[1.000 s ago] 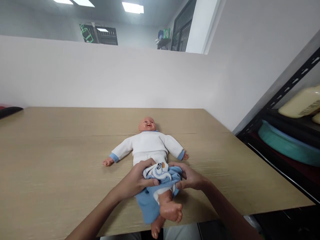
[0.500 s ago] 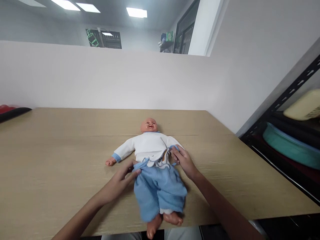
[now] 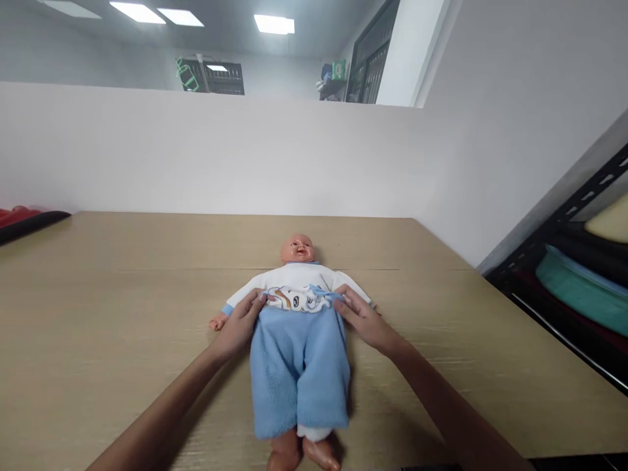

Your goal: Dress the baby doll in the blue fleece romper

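Left grip (image 3: 241, 320) pinching the near-left top edge of soft light-blue fleece trousers (image 3: 300, 366), thumb and fingers closed on the cloth; right grip (image 3: 363, 317) pinching the blue edge at the opposite side of the same waist, fingertips together. Between the two grips, a white cloth panel with a printed cartoon face (image 3: 294, 299) lies bunched across the waist. Trousers are on a bald, peach-coloured plastic baby doll (image 3: 297, 248), on its back, head beyond both grips, bare feet (image 3: 321, 453) on the near side below them, a bit of white cloth showing under one trouser hem. White long-sleeved top with blue trim (image 3: 297, 275) just beyond the grips; one doll arm runs out past the left grip, blue cuff and plastic hand (image 3: 218, 322) just beside it, the other arm partly hidden behind the right grip. All on a light wood-grain surface (image 3: 122, 340). Far left of the left grip: red item (image 3: 19, 214), material unclear, by a black curved edge. Well right of the right grip: black slotted metal rack with a teal rounded basin (image 3: 583, 288) and a cream-coloured item (image 3: 613, 222), cut off by the frame. Plain white wall (image 3: 245, 150) beyond the grips.
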The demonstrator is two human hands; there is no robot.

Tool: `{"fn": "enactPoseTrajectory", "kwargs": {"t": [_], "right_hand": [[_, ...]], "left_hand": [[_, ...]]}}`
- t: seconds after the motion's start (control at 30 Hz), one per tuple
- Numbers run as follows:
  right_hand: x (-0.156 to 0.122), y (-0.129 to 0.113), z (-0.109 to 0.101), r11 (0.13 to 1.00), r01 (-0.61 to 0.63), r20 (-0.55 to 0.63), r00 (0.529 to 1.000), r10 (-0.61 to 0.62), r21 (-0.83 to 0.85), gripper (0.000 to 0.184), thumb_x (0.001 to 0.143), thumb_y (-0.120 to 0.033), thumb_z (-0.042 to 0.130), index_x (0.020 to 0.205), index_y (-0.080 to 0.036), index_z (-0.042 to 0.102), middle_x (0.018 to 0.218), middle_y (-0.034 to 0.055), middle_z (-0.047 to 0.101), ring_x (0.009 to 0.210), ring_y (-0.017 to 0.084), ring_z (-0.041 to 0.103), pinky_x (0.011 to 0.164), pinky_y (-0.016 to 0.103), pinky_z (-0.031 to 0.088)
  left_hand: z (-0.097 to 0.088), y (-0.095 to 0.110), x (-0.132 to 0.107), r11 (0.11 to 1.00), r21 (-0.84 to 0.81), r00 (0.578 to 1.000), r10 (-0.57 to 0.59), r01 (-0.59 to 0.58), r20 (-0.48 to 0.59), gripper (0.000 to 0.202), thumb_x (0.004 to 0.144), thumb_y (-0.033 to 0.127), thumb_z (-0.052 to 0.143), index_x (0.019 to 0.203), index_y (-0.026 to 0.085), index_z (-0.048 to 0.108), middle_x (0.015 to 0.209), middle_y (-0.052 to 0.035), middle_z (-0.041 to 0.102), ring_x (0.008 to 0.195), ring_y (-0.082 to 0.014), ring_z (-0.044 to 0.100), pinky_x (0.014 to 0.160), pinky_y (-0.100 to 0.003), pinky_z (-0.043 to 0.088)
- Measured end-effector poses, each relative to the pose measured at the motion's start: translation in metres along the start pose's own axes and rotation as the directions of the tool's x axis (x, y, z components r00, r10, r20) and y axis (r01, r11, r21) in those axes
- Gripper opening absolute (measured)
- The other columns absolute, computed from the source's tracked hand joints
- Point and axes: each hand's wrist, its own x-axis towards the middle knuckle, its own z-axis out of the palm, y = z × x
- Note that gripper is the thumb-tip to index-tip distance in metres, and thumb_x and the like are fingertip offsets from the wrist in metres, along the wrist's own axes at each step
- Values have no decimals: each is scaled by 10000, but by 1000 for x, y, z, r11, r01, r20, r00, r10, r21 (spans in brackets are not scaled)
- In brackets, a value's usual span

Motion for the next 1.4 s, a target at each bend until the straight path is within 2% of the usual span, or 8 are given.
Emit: {"fn": "enactPoseTrajectory", "kwargs": {"t": [0.13,0.33,0.57,0.77,0.97,1.13,1.27,1.4], "right_hand": [[25,15,7,998,-30,-174,985,19,-62,407,991,-680,520,1008,-274,537,674,-71,477,586,163,415,581,272,380],[38,14,10,980,15,-227,972,-61,-198,330,943,-562,656,967,-235,629,916,26,684,899,239,621,853,341,483],[84,32,21,981,-80,-392,920,5,-176,327,961,-574,541,1005,-250,552,1002,63,686,1038,289,627,983,425,478],[112,51,20,992,-122,-319,942,104,-38,410,909,-628,572,961,-224,623,952,57,726,957,270,668,920,408,532],[85,60,0,995,-86,-208,974,93,43,376,881,-515,581,1073,-218,708,1139,99,767,1110,297,674,1042,453,529],[37,68,-34,999,-41,-116,993,37,-27,320,752,-442,721,981,-220,749,1185,99,750,1210,324,635,1181,530,441],[17,67,-37,1000,-2,-47,999,2,-4,473,693,-415,884,1106,-214,773,1387,132,681,1394,336,554,1273,547,333],[16,63,-15,927,-58,-62,994,87,369,507,747,-465,903,1185,-243,776,1389,115,697,1400,323,579,1225,440,424]], "left_hand": [[-4,6,13,997,-33,998,-67,67,15,474,956,684,567,932,217,646,889,-15,650,878,-238,564,821,-330,476],[-9,1,14,1000,20,991,7,-10,137,471,931,622,692,1172,219,665,1144,-47,693,1083,-280,615,955,-357,476],[15,-19,59,987,92,985,139,-130,-104,361,961,589,615,999,231,587,983,-23,629,988,-254,572,1007,-390,453],[24,-44,91,996,-12,987,85,-87,-136,471,985,686,489,1063,224,535,965,-26,635,946,-225,578,890,-329,498],[-4,-43,76,993,-18,989,117,-116,86,400,935,572,622,1101,208,626,1106,-51,682,1105,-276,608,1039,-373,481],[-36,-42,46,972,88,938,184,-219,294,455,847,390,747,1234,206,593,1250,-82,665,1200,-297,607,1125,-413,449],[-29,-45,36,982,55,936,154,-180,315,591,880,416,765,1392,214,551,1476,-131,609,1412,-347,518,1251,-485,345],[-9,-46,34,953,-302,973,63,7,221,500,838,396,821,1284,222,679,1408,-120,692,1441,-384,508,1268,-519,325]]}}
